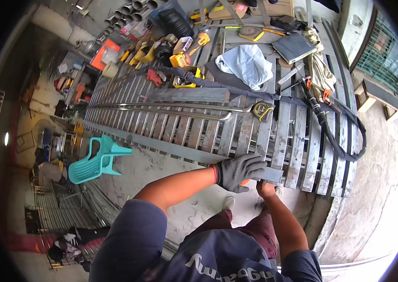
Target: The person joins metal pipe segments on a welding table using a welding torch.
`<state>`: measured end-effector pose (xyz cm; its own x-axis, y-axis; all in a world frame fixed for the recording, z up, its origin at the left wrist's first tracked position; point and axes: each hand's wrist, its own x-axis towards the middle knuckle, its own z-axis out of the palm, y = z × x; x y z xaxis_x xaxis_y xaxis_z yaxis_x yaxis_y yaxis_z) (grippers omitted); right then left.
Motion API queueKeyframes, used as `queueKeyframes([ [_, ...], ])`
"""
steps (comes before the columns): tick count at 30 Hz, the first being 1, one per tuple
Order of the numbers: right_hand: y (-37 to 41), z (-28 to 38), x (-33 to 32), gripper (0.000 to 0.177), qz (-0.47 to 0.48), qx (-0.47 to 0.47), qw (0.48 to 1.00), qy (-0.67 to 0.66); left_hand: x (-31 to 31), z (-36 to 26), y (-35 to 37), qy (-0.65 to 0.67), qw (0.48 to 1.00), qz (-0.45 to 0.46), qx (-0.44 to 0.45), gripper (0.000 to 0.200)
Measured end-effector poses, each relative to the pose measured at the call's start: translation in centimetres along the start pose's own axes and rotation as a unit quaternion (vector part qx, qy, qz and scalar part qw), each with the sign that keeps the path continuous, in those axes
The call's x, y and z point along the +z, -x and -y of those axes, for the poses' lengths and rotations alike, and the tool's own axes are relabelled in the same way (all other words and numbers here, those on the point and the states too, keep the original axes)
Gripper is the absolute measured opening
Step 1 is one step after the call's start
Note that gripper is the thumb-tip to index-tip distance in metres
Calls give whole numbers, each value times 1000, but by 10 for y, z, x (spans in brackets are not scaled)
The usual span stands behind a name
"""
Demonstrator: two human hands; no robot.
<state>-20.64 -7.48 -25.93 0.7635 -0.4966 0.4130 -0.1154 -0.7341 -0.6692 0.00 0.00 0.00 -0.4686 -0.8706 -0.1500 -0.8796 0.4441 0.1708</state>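
My left hand [240, 172], in a dark grey glove with a red cuff, lies over the bench's near edge. Its fingers stretch to the right onto a short grey metal piece [274, 175], with the thumb apart below. A small orange part [245, 182] shows under the palm; the rest of it is hidden. My bare right hand [265, 189] is closed just beneath the metal piece, and what it grips cannot be made out. Further back on the slatted metal bench [243, 141], a yellow and black tape measure [263, 111] sits by the bent ends of shiny tubes [208, 112].
A flat metal bar [185, 95] lies behind the tubes. A white plastic bag [246, 66], a dark notebook [294, 48] and a black cable with a torch handle [319, 113] are further back. A turquoise plastic chair [96, 162] stands left on the floor.
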Motion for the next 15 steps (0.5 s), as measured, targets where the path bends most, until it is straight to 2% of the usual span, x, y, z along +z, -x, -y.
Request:
queueKeyframes([
  [1, -5, 2, 11, 48, -57, -43, 997, 31, -17, 2, 3, -10, 999, 30, 3, 99],
  [2, -7, -3, 22, 66, -45, -65, 996, 37, -35, 6, 2, -42, 997, 51, 39, 93],
  [3, 50, -56, -24, 65, 44, -42, 996, 64, 0, -12, -44, 33, 994, -5, 103, 87],
  [4, 46, -56, -4, 63, 112, 11, 989, 96, 5, -1, -40, 52, 990, -10, 134, 84],
  [5, 23, -22, -11, 55, 108, 94, 990, 20, 10, 8, -33, 68, 984, -15, 162, 81],
  [8, 0, 18, 5, 46, 25, 216, 973, -73, 18, 18, -20, 78, 982, -55, 165, 76],
  [9, 4, 19, 13, 44, -8, 249, 966, -69, 20, 18, -22, 81, 980, -65, 167, 76],
  [11, 13, 25, 28, 39, -83, 302, 939, -143, 23, 17, -22, 104, 978, -64, 168, 76],
  [12, 12, 24, 41, 36, -128, 314, 915, -220, 22, 19, -24, 113, 977, -64, 171, 75],
  [15, 17, 24, 58, 32, -132, 269, 930, -213, 18, 16, -26, 104, 979, -54, 167, 76],
])
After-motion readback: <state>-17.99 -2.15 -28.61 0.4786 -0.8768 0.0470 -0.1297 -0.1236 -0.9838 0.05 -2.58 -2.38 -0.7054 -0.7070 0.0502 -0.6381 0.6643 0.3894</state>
